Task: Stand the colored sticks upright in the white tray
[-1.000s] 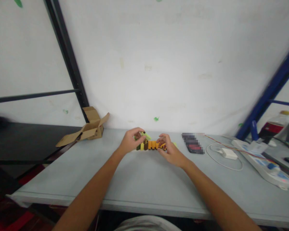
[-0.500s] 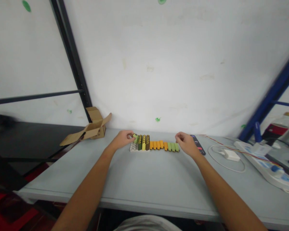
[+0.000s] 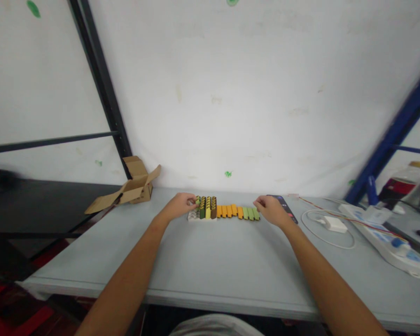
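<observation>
A white ridged tray (image 3: pixel 193 215) lies near the back of the table, with dark green, pale yellow and brown rows of small pieces (image 3: pixel 208 212) standing in it. My left hand (image 3: pixel 181 205) is at the tray's left end, thumb and fingers pinched on a small light green piece (image 3: pixel 197 203) by the dark green row. To the tray's right runs a line of orange pieces (image 3: pixel 227 211), followed by light green pieces (image 3: pixel 251 213). My right hand (image 3: pixel 270 209) is beside the line's right end, fingertips together; whatever they may hold is hidden.
An open cardboard box (image 3: pixel 137 186) stands back left against the wall. A phone (image 3: pixel 289 212) lies just behind my right hand. Further right are a white charger (image 3: pixel 334 224) with its cable and a long power strip (image 3: pixel 388 242).
My left hand has brought the light green piece slightly lower, against the tray's left part. The right hand stays by the end of the line. The view has shifted a little.
</observation>
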A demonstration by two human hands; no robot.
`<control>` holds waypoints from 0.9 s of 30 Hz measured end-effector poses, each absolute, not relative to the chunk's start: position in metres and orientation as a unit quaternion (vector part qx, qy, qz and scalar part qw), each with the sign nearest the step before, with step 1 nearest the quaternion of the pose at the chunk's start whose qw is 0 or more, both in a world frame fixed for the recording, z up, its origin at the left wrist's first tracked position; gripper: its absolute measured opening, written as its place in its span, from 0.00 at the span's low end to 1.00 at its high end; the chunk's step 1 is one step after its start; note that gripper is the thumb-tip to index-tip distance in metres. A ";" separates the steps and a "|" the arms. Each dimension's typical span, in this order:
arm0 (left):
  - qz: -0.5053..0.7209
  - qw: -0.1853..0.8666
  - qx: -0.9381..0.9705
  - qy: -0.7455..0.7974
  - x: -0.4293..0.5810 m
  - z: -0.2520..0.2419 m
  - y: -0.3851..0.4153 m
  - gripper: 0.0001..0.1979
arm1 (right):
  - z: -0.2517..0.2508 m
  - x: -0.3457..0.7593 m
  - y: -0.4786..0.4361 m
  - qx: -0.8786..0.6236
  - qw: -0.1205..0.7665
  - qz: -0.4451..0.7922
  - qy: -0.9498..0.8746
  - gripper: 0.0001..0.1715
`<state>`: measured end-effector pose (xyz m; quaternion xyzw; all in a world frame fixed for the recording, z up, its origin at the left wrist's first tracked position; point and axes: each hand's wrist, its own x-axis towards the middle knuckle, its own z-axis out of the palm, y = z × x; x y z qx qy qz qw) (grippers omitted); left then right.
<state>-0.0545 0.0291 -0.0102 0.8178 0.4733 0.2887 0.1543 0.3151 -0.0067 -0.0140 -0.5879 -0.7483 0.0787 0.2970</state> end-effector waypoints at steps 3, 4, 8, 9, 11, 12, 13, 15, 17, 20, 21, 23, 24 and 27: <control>0.292 0.158 0.812 0.480 -0.053 -0.009 0.028 0.11 | -0.020 0.323 -0.005 -0.580 0.246 0.079 -0.773 0.15; 0.294 0.160 0.810 0.481 -0.052 -0.009 0.028 0.10 | -0.023 0.326 -0.005 -0.575 0.233 0.081 -0.780 0.19; 0.301 0.189 0.801 0.482 -0.054 -0.010 0.029 0.10 | -0.030 0.331 -0.005 -0.554 0.200 0.103 -0.802 0.28; 0.298 0.199 0.799 0.483 -0.055 -0.012 0.030 0.10 | -0.031 0.331 -0.006 -0.550 0.195 0.108 -0.805 0.29; 0.287 0.208 0.799 0.486 -0.057 -0.015 0.033 0.09 | -0.032 0.330 -0.007 -0.543 0.185 0.116 -0.811 0.29; 0.283 0.207 0.800 0.487 -0.059 -0.017 0.035 0.09 | -0.032 0.330 -0.008 -0.540 0.181 0.119 -0.813 0.28; 0.279 0.206 0.801 0.487 -0.060 -0.019 0.036 0.09 | -0.032 0.330 -0.008 -0.538 0.176 0.120 -0.816 0.28; 0.278 0.207 0.804 0.484 -0.061 -0.021 0.037 0.09 | -0.031 0.331 -0.008 -0.531 0.166 0.123 -0.822 0.28; 0.276 0.219 0.805 0.476 -0.062 -0.021 0.036 0.09 | -0.030 0.333 -0.008 -0.527 0.159 0.123 -0.826 0.27; 0.273 0.236 0.803 0.474 -0.064 -0.018 0.035 0.10 | -0.028 0.336 -0.008 -0.526 0.156 0.117 -0.828 0.23; 0.276 0.234 0.802 0.476 -0.066 -0.017 0.036 0.11 | -0.027 0.337 -0.008 -0.524 0.156 0.115 -0.829 0.22; 0.291 0.212 0.801 0.478 -0.070 -0.018 0.038 0.11 | -0.025 0.337 -0.009 -0.526 0.153 0.116 -0.829 0.21; 0.298 0.194 0.802 0.479 -0.073 -0.019 0.040 0.12 | -0.024 0.337 -0.009 -0.528 0.149 0.118 -0.828 0.21; 0.307 0.135 0.803 0.492 -0.081 -0.026 0.047 0.16 | -0.020 0.337 -0.009 -0.515 0.141 0.120 -0.837 0.17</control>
